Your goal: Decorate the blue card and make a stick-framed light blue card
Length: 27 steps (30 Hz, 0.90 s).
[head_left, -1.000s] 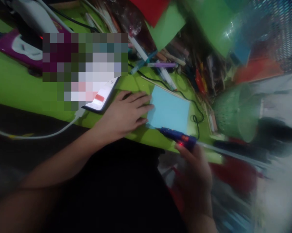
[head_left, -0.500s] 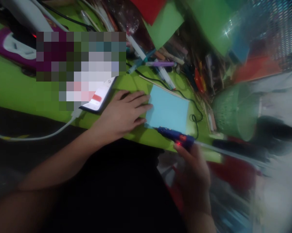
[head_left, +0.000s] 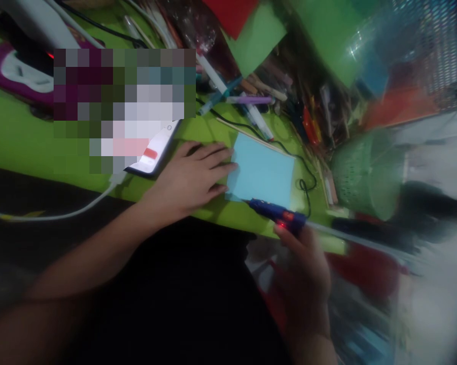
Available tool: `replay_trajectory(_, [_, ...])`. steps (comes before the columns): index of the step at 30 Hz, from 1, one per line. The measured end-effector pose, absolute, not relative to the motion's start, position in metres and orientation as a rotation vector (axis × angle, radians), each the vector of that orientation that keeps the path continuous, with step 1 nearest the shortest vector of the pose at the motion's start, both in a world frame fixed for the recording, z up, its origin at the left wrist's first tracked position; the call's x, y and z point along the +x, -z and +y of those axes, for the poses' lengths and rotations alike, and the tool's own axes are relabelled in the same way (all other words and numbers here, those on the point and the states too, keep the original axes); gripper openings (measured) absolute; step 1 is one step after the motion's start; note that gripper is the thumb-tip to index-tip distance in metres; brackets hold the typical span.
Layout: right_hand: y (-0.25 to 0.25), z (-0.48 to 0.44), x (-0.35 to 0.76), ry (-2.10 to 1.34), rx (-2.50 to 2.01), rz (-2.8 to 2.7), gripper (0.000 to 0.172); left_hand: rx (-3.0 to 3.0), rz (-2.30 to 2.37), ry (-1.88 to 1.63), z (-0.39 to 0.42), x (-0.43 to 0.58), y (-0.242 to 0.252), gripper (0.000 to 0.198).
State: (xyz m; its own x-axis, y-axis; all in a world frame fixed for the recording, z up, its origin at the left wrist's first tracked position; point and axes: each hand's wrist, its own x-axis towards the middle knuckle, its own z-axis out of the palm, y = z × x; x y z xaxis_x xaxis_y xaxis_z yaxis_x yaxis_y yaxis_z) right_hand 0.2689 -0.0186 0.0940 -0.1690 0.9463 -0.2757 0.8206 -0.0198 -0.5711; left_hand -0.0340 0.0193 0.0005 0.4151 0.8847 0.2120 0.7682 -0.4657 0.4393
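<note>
On the green tabletop (head_left: 209, 215) lies a square sheet of light blue paper (head_left: 264, 170). My left hand (head_left: 198, 175) rests flat, fingers stretched out, with its fingertips on the paper's left edge. In my right hand (head_left: 306, 258) is a dark blue hot glue gun (head_left: 277, 213) with a small red light lit. Its nozzle points left, close to the paper's lower edge; whether it touches cannot be made out. A long pale glue stick (head_left: 350, 238) sticks out of the gun's back end.
Left of my hand lies a lit phone (head_left: 155, 152) with a white cable (head_left: 79, 215), partly pixelated. Behind the paper are several markers (head_left: 258, 121), a thin black cord (head_left: 281, 144) and scattered sticks. A green plastic basket (head_left: 368, 175) stands at right, a purple-and-white device (head_left: 26, 73) at far left.
The glue gun in my right hand has shifted very slightly to the right along the paper's lower edge. My left hand stays in place on the paper.
</note>
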Motion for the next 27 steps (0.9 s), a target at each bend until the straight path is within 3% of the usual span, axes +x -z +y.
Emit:
replay_trajectory(9, [-0.094, -0.026, 0.281, -1.036, -2.055, -1.831, 0.022, 2.382, 1.434, -0.612, 0.017, -0.035, -0.009, 0.040])
replay_trajectory(27, [-0.098, -0.021, 0.268, -1.054, -2.021, -1.826, 0.019, 2.434, 1.460, -0.636, 0.018, -0.034, 0.000, 0.038])
